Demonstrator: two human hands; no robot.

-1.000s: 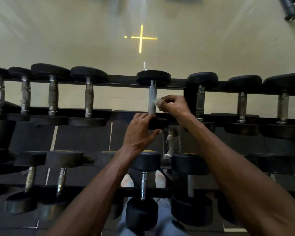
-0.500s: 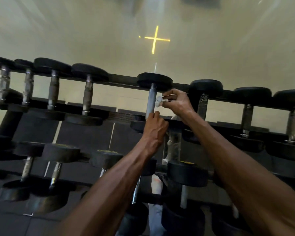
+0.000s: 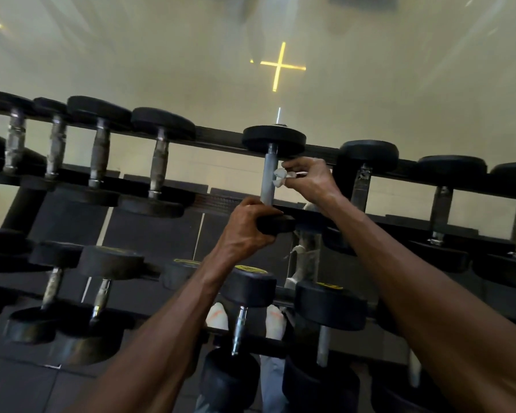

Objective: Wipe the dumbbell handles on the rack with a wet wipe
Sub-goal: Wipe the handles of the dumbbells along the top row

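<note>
Wet wipe (image 3: 282, 177) pinched in right hand (image 3: 309, 180) fingers (image 3: 292, 166) against dumbbell handle (image 3: 267, 180).

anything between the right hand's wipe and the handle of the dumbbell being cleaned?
Nothing visible. The right hand pinches the wet wipe right at the handle. The left hand grips the dumbbell's near head, below the wiping spot.

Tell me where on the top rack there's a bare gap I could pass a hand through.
The widest gap on the top rail lies between the fourth dumbbell and the one being wiped. The left end is crowded: four dumbbells stand close together. Right of the right hand, only narrower gaps show.
</note>
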